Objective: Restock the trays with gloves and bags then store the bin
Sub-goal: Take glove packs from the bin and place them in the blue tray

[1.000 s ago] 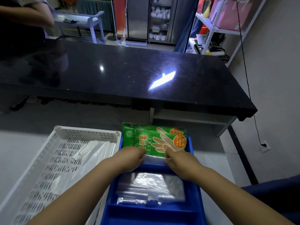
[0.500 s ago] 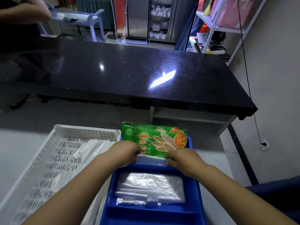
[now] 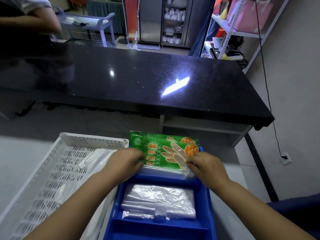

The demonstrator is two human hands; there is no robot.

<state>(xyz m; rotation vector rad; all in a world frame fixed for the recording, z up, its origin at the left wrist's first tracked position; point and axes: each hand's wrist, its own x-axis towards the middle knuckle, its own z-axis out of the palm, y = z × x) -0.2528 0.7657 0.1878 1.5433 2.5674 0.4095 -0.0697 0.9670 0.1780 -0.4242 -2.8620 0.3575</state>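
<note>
Gripping the stack of green plastic packets [image 3: 167,153], each printed with orange hand outlines, both hands work at the far compartment of the blue plastic divided tray [image 3: 206,201]. The left hand [image 3: 126,160] has its fingers curled round the left edge of the front packet, and the right hand [image 3: 204,163] pinches that packet's near right corner with bent fingertips. The packets stand tilted and fanned, one behind another, their tops rising above the tray's far wall. In the compartment just nearer lies a flat pile of clear folded plastic bags [image 3: 159,199], apart from both hands. The nearest compartment shows only bare blue floor. Touching the tray's left side sits a white perforated plastic basket [image 3: 93,140], with a sheet of clear film [image 3: 97,158] lying loose at its far right corner. Beyond them stretches a black polished countertop [image 3: 138,80]. At the far left a second person's folded arm [image 3: 34,19] shows, and a white metal shelving rack [image 3: 230,30] stands at the far right.
</note>
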